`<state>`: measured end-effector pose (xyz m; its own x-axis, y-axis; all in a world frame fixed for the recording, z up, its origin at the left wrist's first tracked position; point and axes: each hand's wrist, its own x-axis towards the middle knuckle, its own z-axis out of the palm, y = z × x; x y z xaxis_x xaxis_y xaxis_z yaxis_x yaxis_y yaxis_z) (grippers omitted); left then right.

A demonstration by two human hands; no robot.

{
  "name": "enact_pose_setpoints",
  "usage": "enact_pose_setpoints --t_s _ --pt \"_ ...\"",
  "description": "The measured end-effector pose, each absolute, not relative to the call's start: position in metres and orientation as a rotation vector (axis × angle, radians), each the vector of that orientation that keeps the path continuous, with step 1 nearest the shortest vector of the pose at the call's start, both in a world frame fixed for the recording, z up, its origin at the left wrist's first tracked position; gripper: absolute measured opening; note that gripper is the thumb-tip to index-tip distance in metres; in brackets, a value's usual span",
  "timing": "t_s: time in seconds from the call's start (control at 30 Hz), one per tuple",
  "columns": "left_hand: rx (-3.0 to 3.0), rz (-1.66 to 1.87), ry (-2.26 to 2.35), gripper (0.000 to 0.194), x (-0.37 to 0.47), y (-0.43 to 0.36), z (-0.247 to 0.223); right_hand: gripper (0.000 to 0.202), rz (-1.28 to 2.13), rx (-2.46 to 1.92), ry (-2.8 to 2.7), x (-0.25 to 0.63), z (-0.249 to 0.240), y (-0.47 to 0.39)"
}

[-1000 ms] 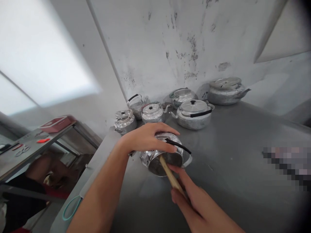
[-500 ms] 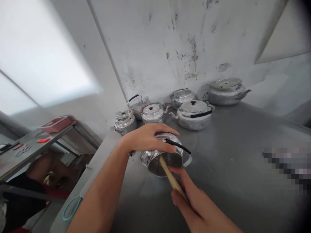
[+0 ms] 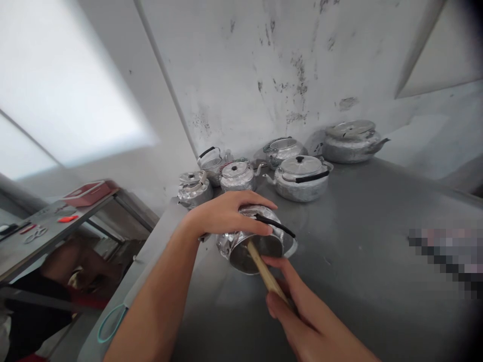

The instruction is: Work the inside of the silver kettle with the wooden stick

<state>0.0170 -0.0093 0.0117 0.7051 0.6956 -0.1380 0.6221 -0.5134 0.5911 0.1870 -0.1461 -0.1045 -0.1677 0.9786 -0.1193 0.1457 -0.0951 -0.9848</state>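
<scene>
A dented silver kettle (image 3: 277, 217) lies tilted on the grey table (image 3: 362, 281), its round opening towards me and its black-gripped handle hanging to the right. My left hand (image 3: 230, 216) is wrapped over the kettle's upper side, thumb and fingers pressed on the metal. My right hand (image 3: 298, 306) is closed around a wooden stick (image 3: 266, 271). The far end of that stick reaches inside the kettle opening, where its tip is hidden. My right fingertips are close to the opening's lower rim.
Several silver kettles stand behind, among them a lidded one (image 3: 302, 178) and a large one (image 3: 352, 143) by the wall. At left, a side table holds a pink basket (image 3: 88, 193), scissors (image 3: 35, 235) and an orange object (image 3: 68, 219). A person's legs (image 3: 75, 261) show below.
The kettle and both hands have shifted very slightly. The stick's far end has moved a little up and left within the opening.
</scene>
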Motion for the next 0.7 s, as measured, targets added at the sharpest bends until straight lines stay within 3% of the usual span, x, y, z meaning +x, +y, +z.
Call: enact_pose_setpoints --t_s 0.7 --pt "2.283 0.152 1.002 0.054 0.017 -0.01 0.013 0.056 1.327 -1.335 -1.423 0.187 -0.101 -0.146"
